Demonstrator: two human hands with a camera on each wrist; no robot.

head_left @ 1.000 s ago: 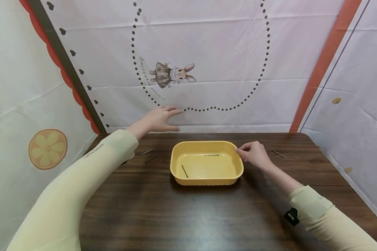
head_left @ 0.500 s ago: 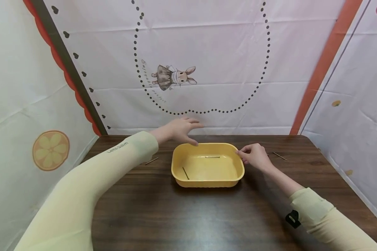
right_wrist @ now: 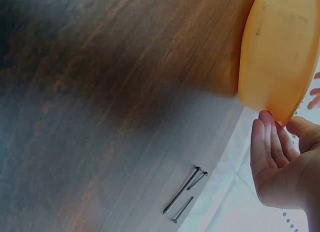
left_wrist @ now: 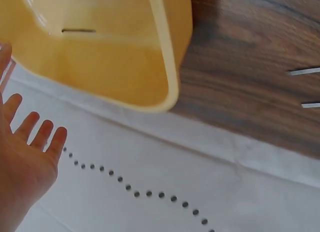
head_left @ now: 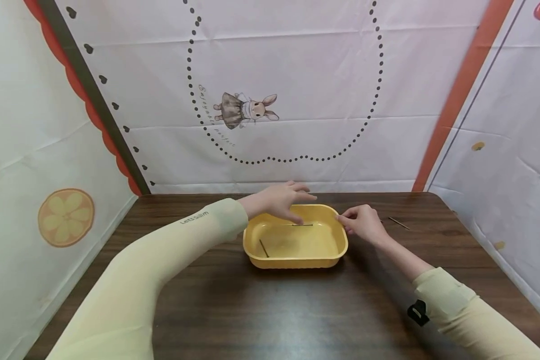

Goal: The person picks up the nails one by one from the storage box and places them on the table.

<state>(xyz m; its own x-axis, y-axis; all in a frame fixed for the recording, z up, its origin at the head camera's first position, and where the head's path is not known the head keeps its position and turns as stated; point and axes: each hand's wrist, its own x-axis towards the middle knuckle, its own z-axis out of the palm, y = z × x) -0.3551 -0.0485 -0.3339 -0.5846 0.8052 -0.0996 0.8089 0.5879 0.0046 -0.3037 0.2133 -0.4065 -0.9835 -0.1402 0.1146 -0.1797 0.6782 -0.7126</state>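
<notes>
A yellow plastic tray (head_left: 297, 263) stands on the table, two nails lying inside: one nail (head_left: 264, 248) at the left, another nail (head_left: 302, 225) by the back wall. My right hand (head_left: 364, 223) pinches the tray's right rim between thumb and fingers, as the right wrist view also shows. Over the tray's back left rim is my left hand (head_left: 281, 201), fingers spread and holding nothing. In the left wrist view that hand (left_wrist: 30, 157) appears beside the tray's rim with its palm bare.
Several nails (right_wrist: 181, 191) lie on the dark wooden table (head_left: 270, 310) right of the tray. At the tray's left, two metal shafts (left_wrist: 305, 71) show in the left wrist view. A patterned white cloth (head_left: 319, 100) hangs behind the table's back edge.
My left hand has moved right and down, from left of the tray to over its back rim, fingers still spread. The right hand keeps its pinch on the rim; the tray stays put.
</notes>
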